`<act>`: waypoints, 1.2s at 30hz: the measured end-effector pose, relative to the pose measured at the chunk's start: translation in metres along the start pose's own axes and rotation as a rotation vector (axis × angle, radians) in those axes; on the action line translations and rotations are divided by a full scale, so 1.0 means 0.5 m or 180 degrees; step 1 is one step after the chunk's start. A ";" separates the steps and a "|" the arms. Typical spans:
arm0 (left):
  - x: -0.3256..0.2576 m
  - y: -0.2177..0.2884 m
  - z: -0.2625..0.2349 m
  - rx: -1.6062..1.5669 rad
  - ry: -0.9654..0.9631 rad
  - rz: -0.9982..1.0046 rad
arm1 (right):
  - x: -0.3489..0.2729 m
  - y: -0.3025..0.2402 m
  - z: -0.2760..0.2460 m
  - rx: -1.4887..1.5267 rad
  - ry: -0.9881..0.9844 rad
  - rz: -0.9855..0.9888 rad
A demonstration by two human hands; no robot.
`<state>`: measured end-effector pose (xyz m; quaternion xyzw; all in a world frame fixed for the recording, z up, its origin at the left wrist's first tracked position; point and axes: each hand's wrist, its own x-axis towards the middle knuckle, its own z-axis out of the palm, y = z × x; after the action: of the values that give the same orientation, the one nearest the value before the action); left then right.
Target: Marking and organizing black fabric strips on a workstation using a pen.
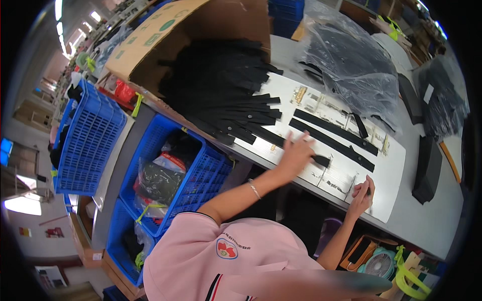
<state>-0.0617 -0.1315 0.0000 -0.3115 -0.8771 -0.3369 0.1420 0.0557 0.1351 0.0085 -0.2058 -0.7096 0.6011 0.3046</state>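
Note:
My left hand point(296, 153) reaches over a white sheet point(391, 150) on the grey table. Its fingers are spread and lie on the near end of a long black strap point(346, 149). A second long black strap point(335, 131) lies parallel just beyond it. My right hand point(362, 193) rests at the sheet's near edge, fingers curled around a small dark piece point(369, 191) that is too small to identify. Small metal fittings point(300, 94) lie in rows on the sheet. A big fanned pile of black straps point(221, 90) lies to the left of my left hand.
An open cardboard box point(165, 30) stands behind the pile. A clear plastic bag of black parts point(351, 60) lies at the back. Blue crates point(90, 140) point(206, 175) stand left of the table. Black pads point(427, 168) lie on the right, and a small fan point(380, 264) sits below.

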 end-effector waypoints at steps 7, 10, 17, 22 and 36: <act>-0.016 0.133 0.059 -0.0367 -0.0710 0.0158 | -0.119 -0.011 0.072 -0.2403 -0.0893 -0.1983; -0.021 0.141 0.048 -0.0406 -0.0462 0.0242 | -0.129 -0.007 0.052 -0.2605 -0.0973 -0.2041; -0.070 0.086 -0.005 0.0382 -0.0768 0.0164 | -0.074 0.027 -0.059 -0.3055 -0.0538 -0.2094; -0.083 0.061 -0.027 0.0019 -0.0722 -0.0140 | -0.074 0.033 -0.063 -0.3116 -0.0527 -0.2083; -0.129 0.009 -0.109 0.0268 -0.0418 -0.0540 | -0.081 0.022 -0.049 -0.3037 -0.0296 -0.2101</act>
<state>-0.0072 -0.1950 0.0127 -0.2512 -0.9211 -0.2894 0.0682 0.1011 0.1282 -0.0076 -0.0615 -0.9412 0.0964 0.3180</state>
